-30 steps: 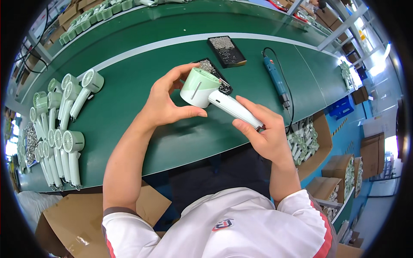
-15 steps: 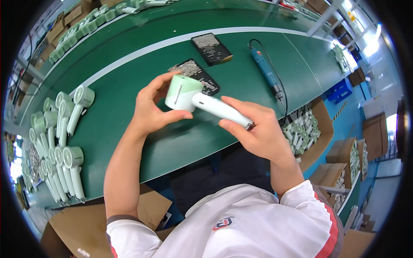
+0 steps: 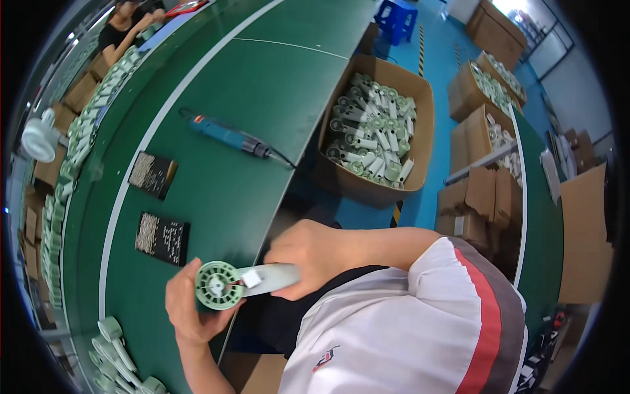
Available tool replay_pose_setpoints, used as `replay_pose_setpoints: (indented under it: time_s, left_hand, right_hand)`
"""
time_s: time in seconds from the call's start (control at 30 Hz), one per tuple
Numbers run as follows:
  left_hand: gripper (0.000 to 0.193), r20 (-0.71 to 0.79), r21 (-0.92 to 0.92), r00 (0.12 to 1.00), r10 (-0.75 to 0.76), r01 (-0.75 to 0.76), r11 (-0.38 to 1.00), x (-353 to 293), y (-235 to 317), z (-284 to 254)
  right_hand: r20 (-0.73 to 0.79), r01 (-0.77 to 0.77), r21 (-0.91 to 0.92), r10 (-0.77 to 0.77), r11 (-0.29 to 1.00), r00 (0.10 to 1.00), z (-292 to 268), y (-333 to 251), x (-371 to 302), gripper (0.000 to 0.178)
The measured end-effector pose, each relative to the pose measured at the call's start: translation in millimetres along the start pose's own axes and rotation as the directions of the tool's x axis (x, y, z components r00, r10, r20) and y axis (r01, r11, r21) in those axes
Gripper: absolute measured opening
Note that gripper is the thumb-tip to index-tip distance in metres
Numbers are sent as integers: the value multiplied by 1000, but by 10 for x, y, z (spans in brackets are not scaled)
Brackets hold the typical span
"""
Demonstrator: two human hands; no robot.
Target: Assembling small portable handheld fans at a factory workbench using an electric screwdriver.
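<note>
A handheld fan (image 3: 218,285) with a pale green round grille and a white handle is held between my two hands over the table's near edge. My left hand (image 3: 185,307) curls round the side of its round head. Around the lower part of the handle (image 3: 269,278) my right hand (image 3: 307,257) is closed. The grille faces up, and a small white block with a red wire lies where head and handle meet. Just beyond the fan on the green table (image 3: 226,190) sit two black trays of small screws, a nearer one (image 3: 172,238) and a farther one (image 3: 156,172).
A blue electric screwdriver (image 3: 230,136) lies on the table. To the right stands a large cardboard box (image 3: 420,125) full of fan parts. More fans (image 3: 111,341) lie at lower left. A co-worker (image 3: 125,29) sits across the table; a blue stool (image 3: 396,20) stands far off.
My view has swung to the right, bringing the large box fully into sight. The fan has been turned so its grille faces up, and both hands still hold it.
</note>
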State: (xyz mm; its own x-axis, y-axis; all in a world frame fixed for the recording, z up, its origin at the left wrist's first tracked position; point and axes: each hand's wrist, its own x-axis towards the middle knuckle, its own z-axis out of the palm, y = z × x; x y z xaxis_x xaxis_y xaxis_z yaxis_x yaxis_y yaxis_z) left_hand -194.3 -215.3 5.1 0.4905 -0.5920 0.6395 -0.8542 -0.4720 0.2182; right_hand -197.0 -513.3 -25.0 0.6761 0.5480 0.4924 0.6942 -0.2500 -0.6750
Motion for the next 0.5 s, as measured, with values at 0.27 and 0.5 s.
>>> replay_pose_setpoints:
  time_s: [0.27, 0.5]
  left_hand:
    - [77, 245, 11, 970, 0, -3, 1000, 339, 112, 455]
    - [68, 342, 46, 934, -101, 91, 995, 903, 24, 1010]
  right_hand:
    - [-386, -331, -326, 195, 885, 901, -1111, 564, -1189, 37]
    - [-607, -906, -198, 679, 374, 412, -1699, 1744, -2370, 47]
